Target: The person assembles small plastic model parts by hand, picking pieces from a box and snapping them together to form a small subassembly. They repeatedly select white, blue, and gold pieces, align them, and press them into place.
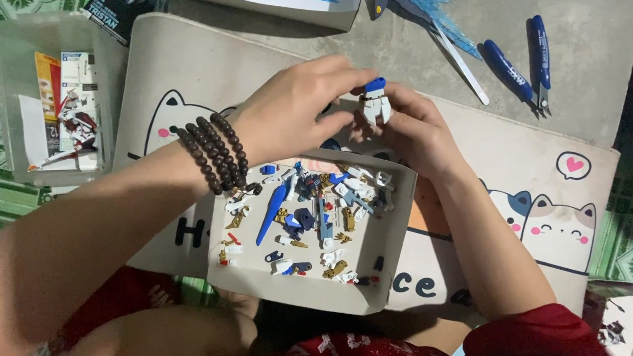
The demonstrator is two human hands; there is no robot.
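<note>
We pinch a small white-and-blue model part (pixel 376 103) between our left hand (pixel 296 111) and right hand (pixel 414 131), both grasping it just above the cardboard tray (pixel 378 282). Only this sub-piece looks assembled; many loose parts (pixel 311 214) lie below our hands, blue nippers (pixel 522 73) untouched beyond the right.

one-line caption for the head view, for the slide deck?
Both hands, left hand and right hand, pinch a small white-and-blue model part above a cardboard tray of loose pieces.

Dim cool light, soft shadows, slight blur
</note>
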